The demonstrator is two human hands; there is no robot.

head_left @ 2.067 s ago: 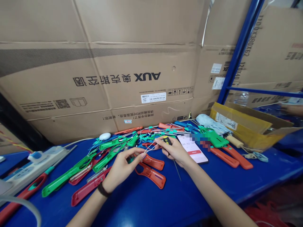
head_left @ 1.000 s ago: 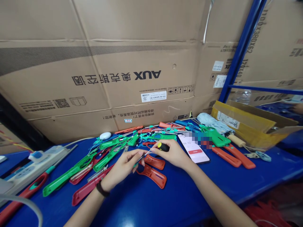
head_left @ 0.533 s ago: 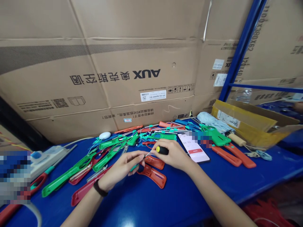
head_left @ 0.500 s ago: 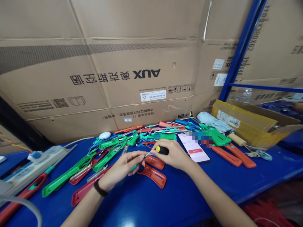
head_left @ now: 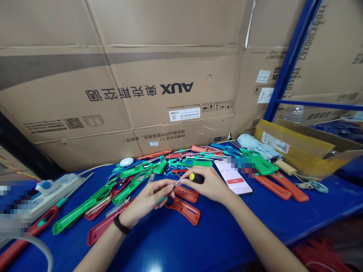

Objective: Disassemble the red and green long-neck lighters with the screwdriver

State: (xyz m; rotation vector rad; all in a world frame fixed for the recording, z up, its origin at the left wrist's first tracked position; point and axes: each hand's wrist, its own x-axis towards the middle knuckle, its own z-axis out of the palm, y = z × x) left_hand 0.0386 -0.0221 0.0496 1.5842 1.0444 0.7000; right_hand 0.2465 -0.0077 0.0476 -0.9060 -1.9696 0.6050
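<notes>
My right hand (head_left: 209,185) is closed around a small screwdriver (head_left: 196,178) with a black handle and yellow cap, its thin shaft pointing left. My left hand (head_left: 149,201) pinches a small part with a bit of green showing, right at the shaft's tip; I cannot make out what it is. Both hands hover just above two orange-red plastic handle pieces (head_left: 184,207) lying on the blue table (head_left: 198,245). A dark band sits on my left wrist.
Several green, red and blue plastic tools (head_left: 99,196) with thin cords lie spread across the table. A phone (head_left: 233,176) lies right of my hands. Orange-red handles (head_left: 280,187), a folded umbrella (head_left: 259,149), a yellow cardboard box (head_left: 300,151), a power strip (head_left: 53,189) and cardboard walls surround.
The right hand turned the screwdriver from pointing down to lying level, tip toward the left fingers. Both hands stayed over the orange pieces; the view shifted slightly.
</notes>
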